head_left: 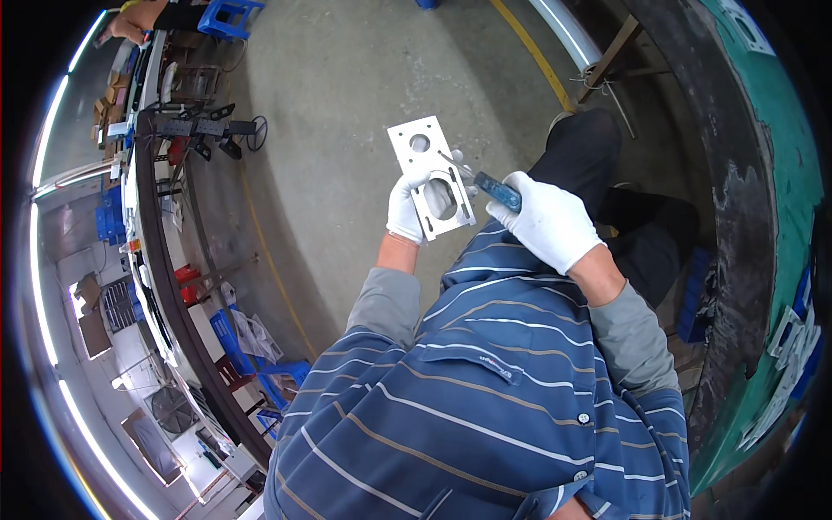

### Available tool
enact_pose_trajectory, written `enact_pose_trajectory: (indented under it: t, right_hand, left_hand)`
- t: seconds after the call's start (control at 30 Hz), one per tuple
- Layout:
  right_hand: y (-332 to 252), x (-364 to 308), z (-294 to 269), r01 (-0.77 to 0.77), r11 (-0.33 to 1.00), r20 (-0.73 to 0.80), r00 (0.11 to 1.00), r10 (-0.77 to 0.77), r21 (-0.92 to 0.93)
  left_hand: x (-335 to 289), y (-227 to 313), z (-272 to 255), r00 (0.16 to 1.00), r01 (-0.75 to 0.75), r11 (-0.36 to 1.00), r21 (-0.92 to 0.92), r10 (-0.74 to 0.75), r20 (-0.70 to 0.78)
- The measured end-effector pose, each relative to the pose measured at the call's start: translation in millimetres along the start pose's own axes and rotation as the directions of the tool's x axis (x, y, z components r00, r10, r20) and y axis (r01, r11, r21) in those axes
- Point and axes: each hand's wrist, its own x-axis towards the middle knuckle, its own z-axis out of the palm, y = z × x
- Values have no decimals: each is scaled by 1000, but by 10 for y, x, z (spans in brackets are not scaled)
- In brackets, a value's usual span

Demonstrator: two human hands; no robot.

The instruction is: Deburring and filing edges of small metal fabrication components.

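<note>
— What's in the left hand (406, 208)?

— A flat white metal plate (431, 176) with a round hole near its far end and a bigger oval cut-out lower down. The gloved grip is clenched on the plate's near left edge, fingers showing through the cut-out, holding it up over the concrete floor (347, 104).

— And the right hand (551, 222)?

— White glove too, its grip closed around the blue handle of a screwdriver (496, 191). The thin shaft runs out from that grip toward the left, and its tip rests on the plate's face just above the oval opening.

— Anything near them?

— A dark trouser leg (598, 165) just beyond the right grip, and the striped blue shirt (485, 390) below both. A long workbench (147, 217) stands well off to the left.
</note>
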Motion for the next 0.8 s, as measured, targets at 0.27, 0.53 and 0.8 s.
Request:
enact_pose_trajectory:
  t: [0.27,0.53,0.8]
  right_hand:
    - [-75,129,125,118,992,-1,993,-119,-49]
    - [-91,252,196,148,987,-13,989,-149,-64]
    - [-10,346,184,74,994,-13,997,-76,-80]
  left_hand:
    - [-35,8,-229,994,103,978,-182,-94,60]
    - [-146,-86,-89,994,86,996,-30,-88,-63]
    - [-203,-56,-136,976,166,985,-37,-170,-137]
